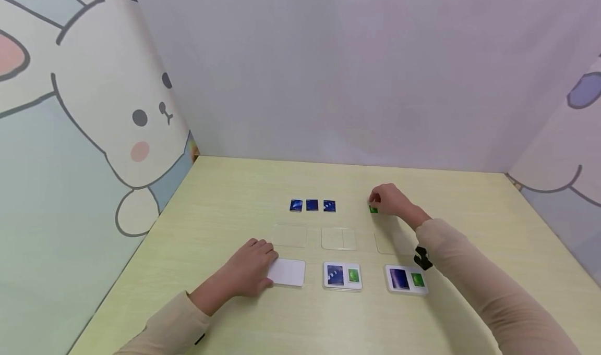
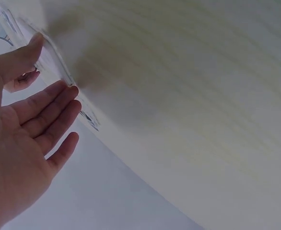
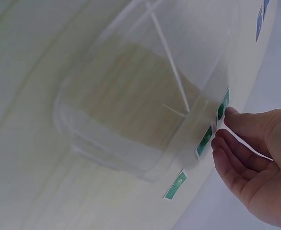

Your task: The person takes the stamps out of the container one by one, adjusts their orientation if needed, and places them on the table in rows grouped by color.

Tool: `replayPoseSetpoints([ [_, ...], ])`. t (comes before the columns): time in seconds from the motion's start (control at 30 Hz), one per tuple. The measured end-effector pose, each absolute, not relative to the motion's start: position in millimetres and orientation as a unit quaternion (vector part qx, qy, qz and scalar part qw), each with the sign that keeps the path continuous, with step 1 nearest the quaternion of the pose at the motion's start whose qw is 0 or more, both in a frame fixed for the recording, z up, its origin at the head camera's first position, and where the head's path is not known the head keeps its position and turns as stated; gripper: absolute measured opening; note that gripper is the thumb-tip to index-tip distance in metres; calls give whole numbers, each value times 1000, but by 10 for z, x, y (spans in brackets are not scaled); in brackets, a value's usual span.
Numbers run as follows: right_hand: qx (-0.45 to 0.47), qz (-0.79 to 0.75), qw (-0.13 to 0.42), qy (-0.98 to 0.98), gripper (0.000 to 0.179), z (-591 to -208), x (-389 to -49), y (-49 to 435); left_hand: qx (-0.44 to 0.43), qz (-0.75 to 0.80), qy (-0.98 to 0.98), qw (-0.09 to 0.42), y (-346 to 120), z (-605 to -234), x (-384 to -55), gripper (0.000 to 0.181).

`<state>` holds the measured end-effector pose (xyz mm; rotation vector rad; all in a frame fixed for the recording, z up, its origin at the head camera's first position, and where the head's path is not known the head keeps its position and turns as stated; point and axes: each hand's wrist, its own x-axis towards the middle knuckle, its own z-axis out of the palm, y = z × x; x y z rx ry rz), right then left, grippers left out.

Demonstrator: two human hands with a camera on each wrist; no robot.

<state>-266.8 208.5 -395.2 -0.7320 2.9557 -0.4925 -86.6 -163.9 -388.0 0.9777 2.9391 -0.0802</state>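
Observation:
My left hand (image 1: 251, 266) holds a flat clear case with a blank white face (image 1: 287, 272) by its left end. In the left wrist view, the thumb (image 2: 35, 40) and straight fingers (image 2: 54, 108) lie at opposite edges of it. At the back right, my right hand (image 1: 388, 198) reaches down over small green picture cards. Its thumb and forefinger stand apart beside two green cards (image 3: 223, 103) (image 3: 204, 142) in the right wrist view. A third green card (image 3: 175, 185) lies beyond the fingers. The hand hides most of these cards from the head view.
Two clear cases with blue and green pictures (image 1: 341, 277) (image 1: 406, 280) lie in the front row. Behind them are transparent trays (image 1: 289, 235) (image 1: 338, 239) (image 3: 107, 163). Three dark blue cards (image 1: 296, 205) (image 1: 312, 205) (image 1: 329, 206) lie in line farther back. A pale wall (image 1: 328, 84) borders the table.

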Motion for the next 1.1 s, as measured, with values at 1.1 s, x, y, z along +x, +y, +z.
replayPoseSetpoints([
  [1.1,-254,-182,15,950,11,-3870,-2306,2034,278,65,957,52,-1656,-3836,-902,52],
])
